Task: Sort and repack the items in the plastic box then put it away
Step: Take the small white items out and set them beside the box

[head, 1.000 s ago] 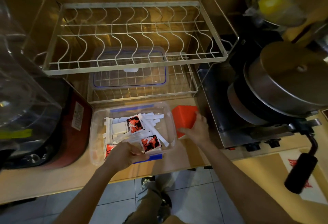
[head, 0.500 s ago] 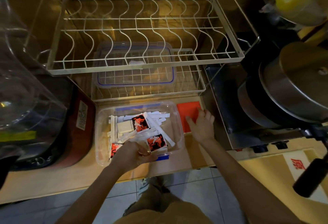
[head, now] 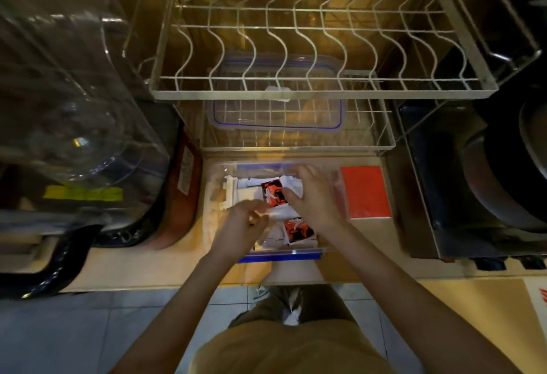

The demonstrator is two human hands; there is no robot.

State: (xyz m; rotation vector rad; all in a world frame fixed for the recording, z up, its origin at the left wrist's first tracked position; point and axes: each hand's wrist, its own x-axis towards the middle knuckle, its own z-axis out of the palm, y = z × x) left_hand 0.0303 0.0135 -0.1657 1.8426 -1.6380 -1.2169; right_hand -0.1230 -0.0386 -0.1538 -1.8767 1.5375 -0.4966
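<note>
Dim, warm yellow light from above, heavy wide-angle bending at the edges, motion blur throughout.

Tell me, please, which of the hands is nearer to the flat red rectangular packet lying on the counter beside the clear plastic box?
Right. The right hand is inside the clear plastic box, near the wall facing the flat red rectangular packet; the left hand is further left.

Both hands reach forward and down, close together.

The left hand (head: 241, 227) has its fingers curled inward, pinching something small and pale at the fingertips. The right hand (head: 315, 196) lies just beside it, palm down, fingers bent and spread slightly forward. Both forearms are bare and angle in from below, converging toward the wrists.
</note>
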